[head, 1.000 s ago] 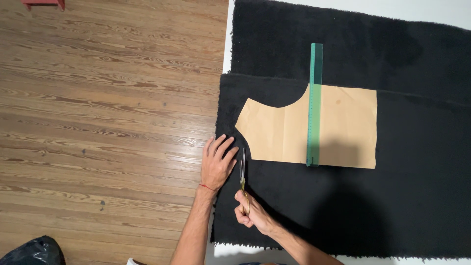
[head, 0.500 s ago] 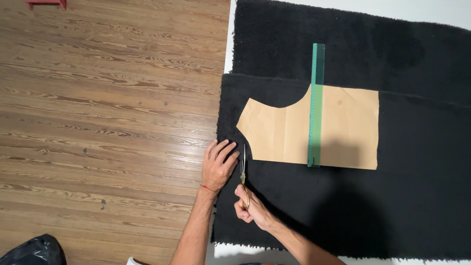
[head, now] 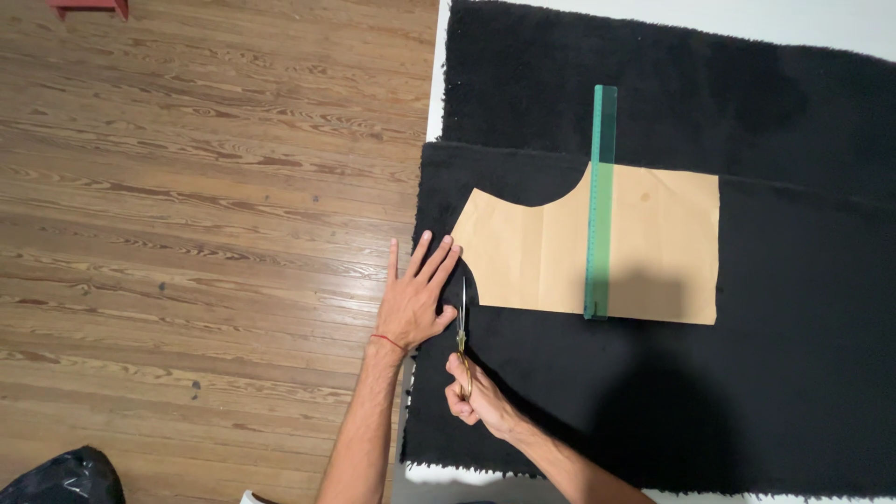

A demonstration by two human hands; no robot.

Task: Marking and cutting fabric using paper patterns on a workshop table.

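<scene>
Since a second ago, our right hand [head: 476, 397], fingers closed around the scissors [head: 462, 327], has crept forward along the brown paper pattern [head: 532, 252]; our left hand [head: 415, 299], fingers spread, presses the black fabric [head: 579, 392] flat, so cutting advances.

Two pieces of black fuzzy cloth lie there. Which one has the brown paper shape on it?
The nearer, upper piece, which overlaps the farther one. The paper pattern rests on it.

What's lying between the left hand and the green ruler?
In the head view, the scissors' blades and the tan paper pattern on black fabric lie between the left hand and green ruler.
</scene>
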